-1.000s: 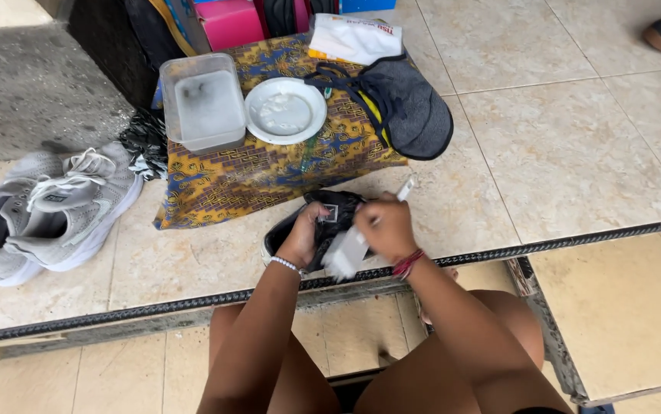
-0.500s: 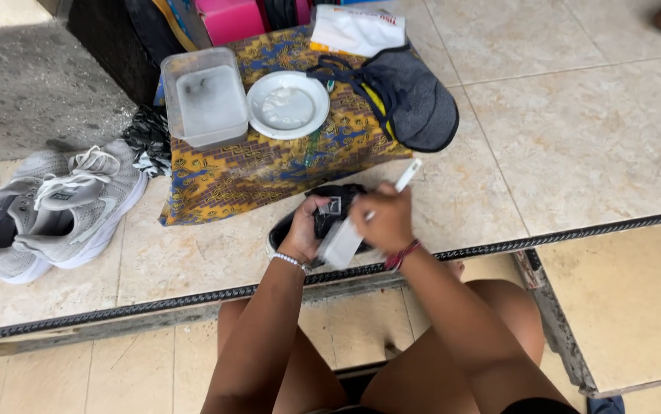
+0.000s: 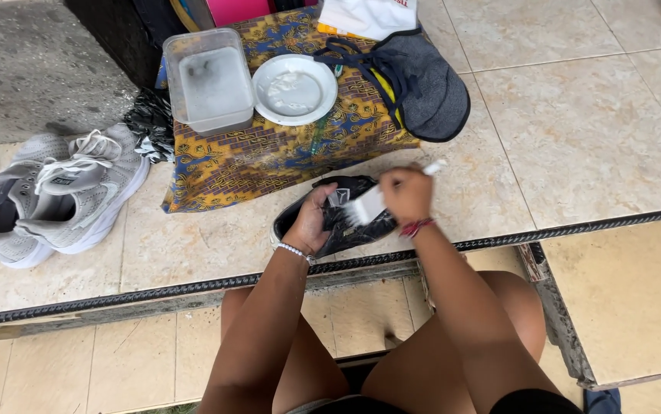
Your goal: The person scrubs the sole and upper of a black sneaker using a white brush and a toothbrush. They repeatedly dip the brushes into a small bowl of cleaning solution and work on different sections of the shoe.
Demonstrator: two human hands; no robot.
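Currently left hand (image 3: 311, 222) grip closed on black shoe (image 3: 338, 218), tilted on tiled floor (image 3: 576, 138) near the step edge. Right hand (image 3: 406, 193) grip closed on white brush (image 3: 369, 205), bristles touching shoe. Grey sneakers (image 3: 54, 195) well apart, left.

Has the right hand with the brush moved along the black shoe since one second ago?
Yes. The right hand has moved from the black shoe's middle toward its right end.

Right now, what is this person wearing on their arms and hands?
Both arms are bare, with no sleeves or gloves. The left hand has a thin white beaded bracelet at the wrist. The right hand has a red band at its wrist. No rings are visible.
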